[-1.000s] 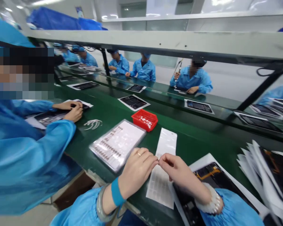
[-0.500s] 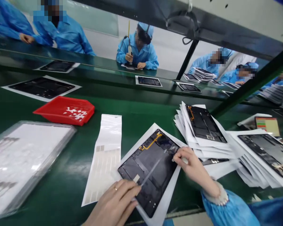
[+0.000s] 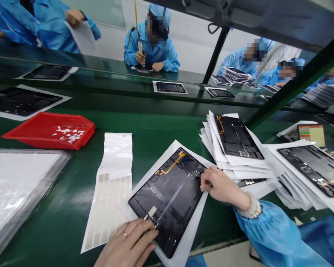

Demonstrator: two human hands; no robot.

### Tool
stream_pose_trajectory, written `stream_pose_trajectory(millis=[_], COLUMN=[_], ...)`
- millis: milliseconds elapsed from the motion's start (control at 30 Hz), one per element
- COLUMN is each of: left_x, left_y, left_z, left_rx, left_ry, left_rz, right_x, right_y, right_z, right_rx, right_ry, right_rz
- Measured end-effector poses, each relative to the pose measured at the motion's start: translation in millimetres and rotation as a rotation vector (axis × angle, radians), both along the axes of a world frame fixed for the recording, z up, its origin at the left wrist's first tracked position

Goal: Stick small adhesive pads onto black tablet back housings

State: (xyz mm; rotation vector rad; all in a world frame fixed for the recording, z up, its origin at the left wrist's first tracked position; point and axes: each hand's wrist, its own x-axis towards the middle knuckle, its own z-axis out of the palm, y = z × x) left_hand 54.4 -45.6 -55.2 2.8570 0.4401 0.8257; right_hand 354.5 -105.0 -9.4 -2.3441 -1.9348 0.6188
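Black panel (image 3: pixel 168 185), lengthwise toward far right

Ref green workbench (image 3: pixel 156 126): white wall (image 3: pixel 193 42) behind it, grey shelf (image 3: pixel 256 20) above it, dark slanted posts (image 3: pixel 216 55) rising from it, pale floor (image 3: pixel 225 254) below its edge

We take this for an electronics assembly workshop, a factory line where people in matching blue workwear (image 3: pixel 167 57) sit along the far side of long green surfaces (image 3: pixel 156 124). Black, tablet-like housings (image 3: pixel 175 207) on white sheets lie spaced along the line, with more in stacks (image 3: pixel 238 137). We also see a red parts tray (image 3: pixel 41 128) with small white pieces (image 3: pixel 72 136), a corded hand tool (image 3: pixel 140 49) held upright by one worker, and framework overhead (image 3: pixel 256 22).
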Motion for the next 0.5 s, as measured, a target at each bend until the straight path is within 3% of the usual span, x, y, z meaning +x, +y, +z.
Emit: stream_pose_trajectory(millis=[233, 400, 500], left_x=[-1.7, -8.9, -12.3], left_y=[0.9, 3.3, 5.3], left_z=[-1.1, -11.2, -15.2], left_rx=[-0.019, -0.024, -0.018], left_ry=[0.004, -0.014, 0.007], left_rz=[-0.021, -0.051, -0.068], right_x=[-12.8, 14.1, 30.3], right_y=[-3.6, 12.8, 33.7], right_z=[1.6, 7.1, 3.5], right_rx=[-0.045, 0.035, 0.158], right_ry=[-0.247, -0.129, -0.214], right_rz=[0.041, 0.007, -0.107])
